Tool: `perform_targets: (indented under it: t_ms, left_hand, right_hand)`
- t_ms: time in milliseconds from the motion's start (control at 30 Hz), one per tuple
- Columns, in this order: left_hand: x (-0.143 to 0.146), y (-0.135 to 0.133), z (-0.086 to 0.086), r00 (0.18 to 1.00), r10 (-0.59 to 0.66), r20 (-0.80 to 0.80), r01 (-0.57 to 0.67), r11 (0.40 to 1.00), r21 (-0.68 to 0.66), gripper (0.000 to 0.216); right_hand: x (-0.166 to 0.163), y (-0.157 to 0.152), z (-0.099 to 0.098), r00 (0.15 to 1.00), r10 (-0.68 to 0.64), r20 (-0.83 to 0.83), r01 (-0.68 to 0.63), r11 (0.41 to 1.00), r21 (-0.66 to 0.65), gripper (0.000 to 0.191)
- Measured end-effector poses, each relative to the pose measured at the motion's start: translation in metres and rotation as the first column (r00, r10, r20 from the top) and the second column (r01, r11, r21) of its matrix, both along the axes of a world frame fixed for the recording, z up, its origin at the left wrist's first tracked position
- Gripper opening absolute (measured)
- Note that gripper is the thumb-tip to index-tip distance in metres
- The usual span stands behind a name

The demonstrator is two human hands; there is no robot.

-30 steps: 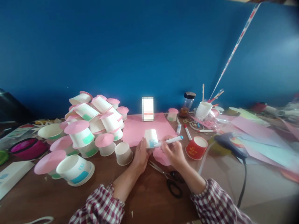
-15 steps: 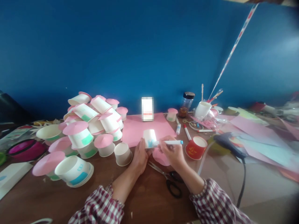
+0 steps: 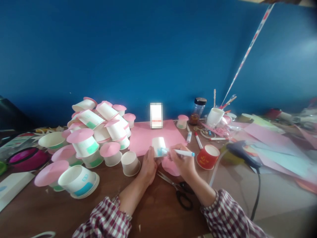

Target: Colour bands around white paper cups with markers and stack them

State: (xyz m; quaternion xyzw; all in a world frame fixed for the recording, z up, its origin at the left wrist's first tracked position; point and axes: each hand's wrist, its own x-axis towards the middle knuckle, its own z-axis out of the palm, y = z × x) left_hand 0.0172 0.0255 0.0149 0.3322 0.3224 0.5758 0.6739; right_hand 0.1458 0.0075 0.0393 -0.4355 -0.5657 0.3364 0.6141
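Observation:
My left hand (image 3: 148, 168) is closed around the side of a white paper cup (image 3: 158, 144), which is tipped with its base upward. Light blue colouring shows on the cup's wall. In my right hand (image 3: 183, 162) is a marker (image 3: 183, 152) with a white barrel and blue end, its tip at the coloured patch. Below the cup lies a pink paper disc (image 3: 170, 166), partly covered by my right hand. Scissors with black handles (image 3: 183, 200) rest on the table just under my right wrist.
Paper cups with pink disc tops (image 3: 80, 135) are piled at left, near a stack of blue-marked cups (image 3: 78, 180). Pink paper (image 3: 141, 132) lies behind my hands. To the right are a red paper cup (image 3: 207, 159), a glue gun (image 3: 244, 152) with its cord, and a lidded jar (image 3: 197, 110).
The marker's back end has dipped slightly as my right hand shifts a little, and the blue patch looks slightly different. My left hand and the cup stay nearly still.

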Motion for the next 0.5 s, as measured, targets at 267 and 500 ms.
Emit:
perform_targets:
  t_ms: [267,500]
  left_hand:
    - [0.0004,-0.0016,0.0007,1.0,-0.002,-0.008,0.002,1.0,0.024,0.047]
    - [-0.0013,-0.0035,0.0035,0.999,-0.017,-0.033,0.018,0.999,0.035,0.045]
  right_hand:
    - [-0.002,0.0003,-0.0009,1.0,0.018,-0.013,-0.018,1.0,-0.012,0.01]
    - [-0.0026,0.0014,-0.0023,0.998,0.046,-0.04,-0.047,0.998,-0.035,0.011]
